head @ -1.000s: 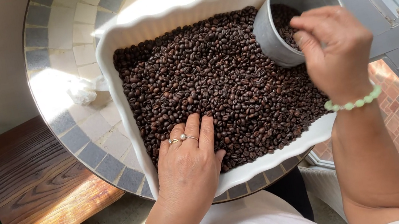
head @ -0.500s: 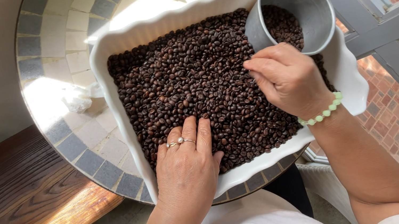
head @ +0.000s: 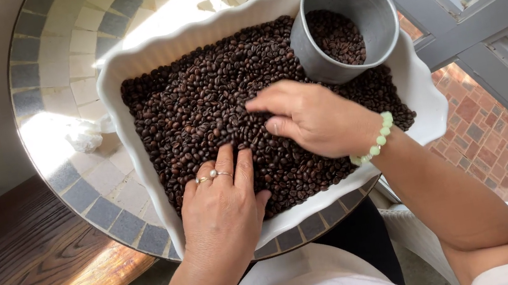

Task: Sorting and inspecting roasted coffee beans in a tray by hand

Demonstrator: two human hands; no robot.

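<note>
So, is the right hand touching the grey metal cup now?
Apart. In the head view the right hand lies on the coffee beans in the white dish, and a strip of beans shows between its knuckles and the grey metal cup.

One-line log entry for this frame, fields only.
left hand: flat on coffee beans | right hand: fingers in beans | grey cup: in white dish, part full | round tiled table

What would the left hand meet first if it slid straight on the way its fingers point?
Probably the right hand, lying across the coffee beans just beyond the left hand; only beans lie between them.
</note>
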